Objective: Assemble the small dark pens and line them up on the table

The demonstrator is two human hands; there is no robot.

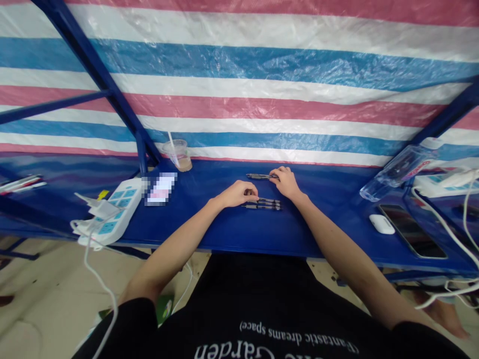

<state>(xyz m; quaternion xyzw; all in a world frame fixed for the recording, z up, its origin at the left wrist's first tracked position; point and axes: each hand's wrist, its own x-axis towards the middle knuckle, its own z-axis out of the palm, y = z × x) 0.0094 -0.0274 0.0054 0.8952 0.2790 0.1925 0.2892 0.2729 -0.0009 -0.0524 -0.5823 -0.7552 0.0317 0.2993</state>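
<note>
Several dark pens with clear barrels (266, 207) lie side by side on the blue table (232, 229), pointing left to right. My left hand (238, 193) is at their left end, its fingers curled and pinched on the uppermost pen of the row (266, 200). Farther back lies another dark pen (258, 176), roughly parallel to the row. The fingers of my right hand (286, 183) close over the right end of that pen, which they partly hide.
At left are a white power strip (125, 204), a blurred rectangle (160, 189) and a plastic cup with a straw (181, 157). At right lie a water bottle (402, 169), an earphone case (381, 224), a phone (413, 232) and another power strip (430, 185). Striped sheeting (262, 109) hangs behind.
</note>
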